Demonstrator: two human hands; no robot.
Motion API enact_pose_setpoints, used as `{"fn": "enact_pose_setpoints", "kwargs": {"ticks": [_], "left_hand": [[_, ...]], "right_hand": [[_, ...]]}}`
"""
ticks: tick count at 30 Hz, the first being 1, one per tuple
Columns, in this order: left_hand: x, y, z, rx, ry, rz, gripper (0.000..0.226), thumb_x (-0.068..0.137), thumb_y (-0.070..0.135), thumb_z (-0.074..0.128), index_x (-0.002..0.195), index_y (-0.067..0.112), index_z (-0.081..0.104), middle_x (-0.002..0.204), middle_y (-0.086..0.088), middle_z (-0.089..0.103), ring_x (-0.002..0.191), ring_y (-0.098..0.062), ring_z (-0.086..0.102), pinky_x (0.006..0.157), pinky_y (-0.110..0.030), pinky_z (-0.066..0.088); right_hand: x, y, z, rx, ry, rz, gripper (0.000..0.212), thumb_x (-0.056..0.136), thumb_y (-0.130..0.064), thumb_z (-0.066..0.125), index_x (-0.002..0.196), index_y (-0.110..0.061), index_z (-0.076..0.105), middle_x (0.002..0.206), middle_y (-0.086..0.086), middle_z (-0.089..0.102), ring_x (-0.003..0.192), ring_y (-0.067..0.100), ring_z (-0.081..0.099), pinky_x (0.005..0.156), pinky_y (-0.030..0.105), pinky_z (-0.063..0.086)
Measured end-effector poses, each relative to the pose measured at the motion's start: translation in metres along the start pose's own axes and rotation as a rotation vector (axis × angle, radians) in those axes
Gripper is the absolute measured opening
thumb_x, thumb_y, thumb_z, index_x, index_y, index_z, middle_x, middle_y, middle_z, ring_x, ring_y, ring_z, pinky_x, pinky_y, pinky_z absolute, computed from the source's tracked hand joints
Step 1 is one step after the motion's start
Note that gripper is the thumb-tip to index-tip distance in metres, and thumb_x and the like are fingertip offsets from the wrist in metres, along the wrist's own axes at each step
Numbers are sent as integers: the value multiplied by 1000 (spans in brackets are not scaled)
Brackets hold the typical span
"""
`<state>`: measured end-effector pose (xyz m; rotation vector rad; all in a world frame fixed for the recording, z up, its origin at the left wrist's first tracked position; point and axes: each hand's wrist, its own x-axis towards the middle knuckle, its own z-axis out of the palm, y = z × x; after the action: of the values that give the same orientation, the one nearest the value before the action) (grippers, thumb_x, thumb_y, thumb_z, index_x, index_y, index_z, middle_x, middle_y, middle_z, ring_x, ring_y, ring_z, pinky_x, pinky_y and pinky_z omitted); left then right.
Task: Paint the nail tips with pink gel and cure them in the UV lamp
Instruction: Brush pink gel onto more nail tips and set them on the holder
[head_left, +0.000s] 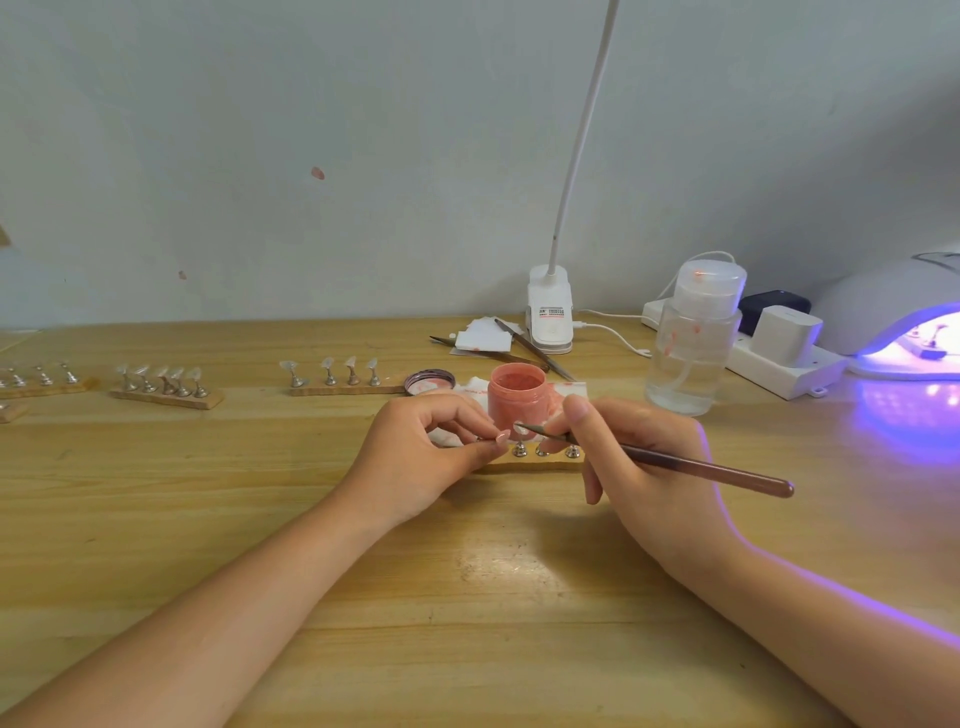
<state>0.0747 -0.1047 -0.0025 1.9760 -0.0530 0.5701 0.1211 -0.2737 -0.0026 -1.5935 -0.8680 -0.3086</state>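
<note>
The open jar of pink gel (518, 397) stands on a stained white wipe (470, 387) near the middle of the wooden table (311, 519), and everything else can be placed from it. Just in front of the jar lies a wooden strip (540, 464) with small metal stands (519, 450) on it. The left hand (415, 457), in front and to the left of the jar, has its fingers curled and pinches something small at its fingertips (501, 438); whether that is a stand or a nail tip cannot be told. The right hand (639, 457), in front and to the right of the jar, grips a thin brush (675, 462) like a pen, its point aimed at the left fingertips, right before the jar's lower wall. The jar's lid (430, 381) lies just to the left of the jar. Further left of the jar are more wooden strips carrying clear nail tips (350, 369) on stands. Behind the jar lie two spare tools (524, 349) and a clip-on desk lamp (550, 312). To the right of the jar stands a clear pump bottle (693, 343), then a power strip (779, 358), and far right the UV lamp (898, 317) glows violet, with a strip of stands (930, 338) inside its opening
</note>
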Motion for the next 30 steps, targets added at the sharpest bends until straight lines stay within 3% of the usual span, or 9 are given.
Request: {"fn": "enact_pose_setpoints", "kwargs": {"ticks": [6, 9, 13, 18, 27, 30], "left_hand": [[0, 0, 1, -12, 2, -69, 18, 68, 4, 76, 61, 17, 65, 62, 1, 63, 60, -5, 54, 58, -12, 42], [1, -1, 1, -4, -1, -73, 19, 68, 5, 77, 61, 19, 66, 61, -1, 60, 59, -6, 51, 56, -12, 39], [1, -2, 0, 6, -4, -67, 16, 67, 5, 77, 63, 16, 67, 62, -4, 58, 59, -6, 49, 55, -11, 38], [1, -2, 1, 6, -7, -62, 18, 67, 3, 77, 61, 18, 67, 61, -6, 55, 58, -8, 46, 53, -10, 36], [1, -2, 1, 19, 0, -71, 18, 67, 5, 77, 61, 18, 67, 60, -5, 53, 56, -7, 44, 52, -11, 34], [1, -3, 1, 31, 0, -64, 18, 67, 5, 77, 62, 19, 67, 61, -6, 54, 56, -6, 44, 52, -11, 35]], "right_hand": [[0, 3, 2, -12, -73, -19, 31, 86, -33, 51, 72, -14, 71, 46, -7, 55, 44, 2, 49, 51, 17, 40], [-3, 4, 1, 36, -97, -22, 37, 89, -32, 51, 69, -8, 71, 53, -13, 61, 48, -3, 56, 55, 7, 39], [0, 4, 2, -24, -103, -57, 33, 90, -27, 49, 75, -8, 71, 50, -26, 53, 53, -5, 56, 58, 7, 38], [-2, 5, 2, 63, -68, -36, 42, 87, -34, 49, 67, -4, 71, 52, -16, 59, 47, -3, 56, 55, 6, 38], [-2, 6, 2, 4, -59, -57, 36, 89, -27, 49, 68, -7, 71, 56, -15, 60, 49, -4, 56, 55, 5, 37], [0, 6, 3, -40, -70, -66, 35, 90, -30, 50, 72, -9, 72, 54, -22, 57, 53, -4, 56, 57, 6, 37]]}}
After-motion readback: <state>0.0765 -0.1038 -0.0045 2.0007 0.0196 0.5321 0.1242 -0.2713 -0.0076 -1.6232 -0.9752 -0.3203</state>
